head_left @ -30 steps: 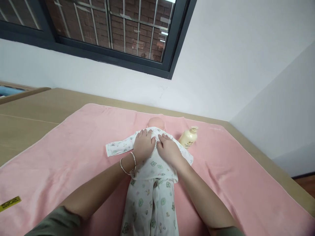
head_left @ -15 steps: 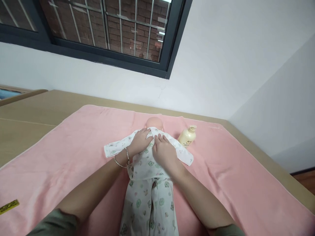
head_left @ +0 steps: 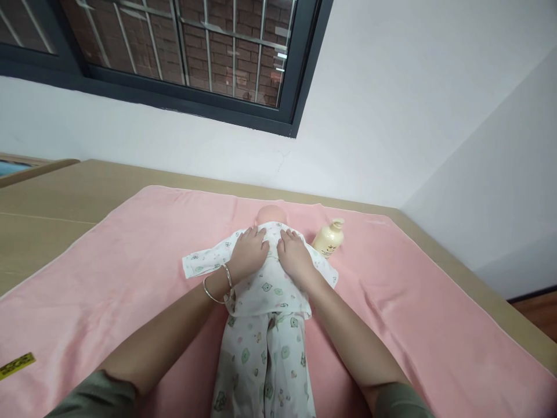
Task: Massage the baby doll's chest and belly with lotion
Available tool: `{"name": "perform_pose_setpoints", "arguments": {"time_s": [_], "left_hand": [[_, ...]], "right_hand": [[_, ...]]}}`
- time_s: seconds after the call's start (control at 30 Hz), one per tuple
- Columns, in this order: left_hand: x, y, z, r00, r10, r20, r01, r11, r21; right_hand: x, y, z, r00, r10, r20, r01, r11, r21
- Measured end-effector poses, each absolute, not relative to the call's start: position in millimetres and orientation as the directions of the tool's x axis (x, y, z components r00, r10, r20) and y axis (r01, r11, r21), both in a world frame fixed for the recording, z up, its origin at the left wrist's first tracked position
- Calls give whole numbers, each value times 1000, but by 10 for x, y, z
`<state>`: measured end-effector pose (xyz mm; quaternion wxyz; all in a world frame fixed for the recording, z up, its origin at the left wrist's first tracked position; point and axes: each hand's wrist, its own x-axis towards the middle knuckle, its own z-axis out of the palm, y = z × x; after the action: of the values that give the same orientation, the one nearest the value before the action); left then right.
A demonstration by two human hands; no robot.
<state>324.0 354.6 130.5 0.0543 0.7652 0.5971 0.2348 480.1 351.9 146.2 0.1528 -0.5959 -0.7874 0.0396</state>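
A baby doll lies stretched out in front of me, its bald head at the far end. It wears a white printed top and matching trousers, with the sleeves spread to both sides. My left hand, a bangle at its wrist, rests flat on the left of the doll's upper body, fingers stretched out. On the right of the upper body lies my right hand, palm down with its fingers extended. A gap of printed cloth shows between the two hands. The doll's face is not visible.
A pale yellow pump bottle stands by the doll's right-hand sleeve. Under everything is a pink blanket on a wooden surface. A yellow label lies at the lower left. White wall and a barred window rise behind.
My right hand has slid outward to the right over the doll's upper body, widening the gap between my hands. My left hand stays nearly in place.
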Motion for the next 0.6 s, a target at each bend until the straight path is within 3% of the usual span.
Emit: {"name": "perform_pose_setpoints", "arguments": {"time_s": [0.13,0.2,0.43,0.6], "left_hand": [[3065,3722,1370,218,950,225,800,-306,516],[3049,3739,1383,207,954,217,795,-294,531],[3345,3454,1272,153,931,331,933,-246,261],[3367,3415,1268,221,902,371,926,-314,212]], "right_hand": [[4634,3251,1436,-313,918,243,925,353,-141],[4618,3215,1446,-342,905,254,915,382,-129],[4904,3643,1529,-357,912,202,851,407,-331],[4857,3609,1512,-309,927,214,905,356,-232]]}}
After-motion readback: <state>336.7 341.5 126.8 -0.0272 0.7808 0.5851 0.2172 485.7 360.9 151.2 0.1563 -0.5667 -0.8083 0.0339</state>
